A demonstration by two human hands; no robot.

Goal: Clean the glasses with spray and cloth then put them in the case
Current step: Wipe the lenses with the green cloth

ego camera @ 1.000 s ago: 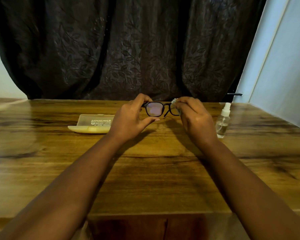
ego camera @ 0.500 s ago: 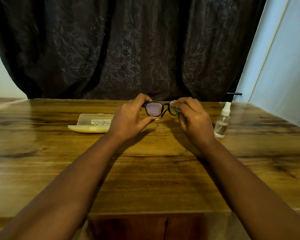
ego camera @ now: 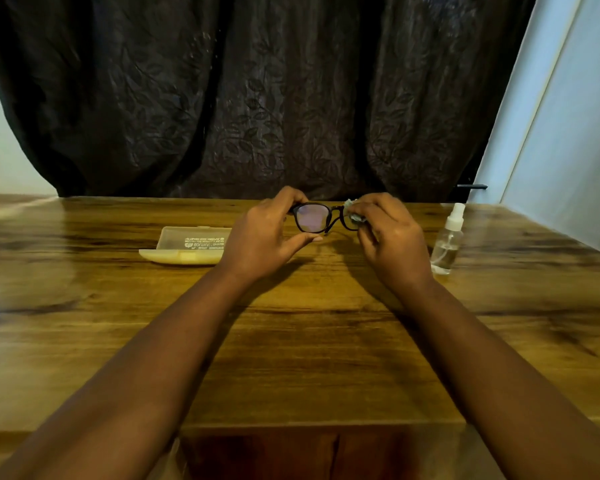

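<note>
At a wooden table (ego camera: 291,358) before a dark curtain (ego camera: 257,98), I cleaned my glasses (ego camera: 317,218).
My left hand (ego camera: 262,237) pinched the frame's left end; my right hand (ego camera: 390,233) pressed the cloth (ego camera: 352,207) around the other lens. The open case (ego camera: 187,245) lay left, the spray (ego camera: 447,240) stood right.

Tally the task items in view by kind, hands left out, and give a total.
Glasses: 1
Cloth: 1
Spray bottle: 1
Case: 1, open on the table
Total: 4
</note>
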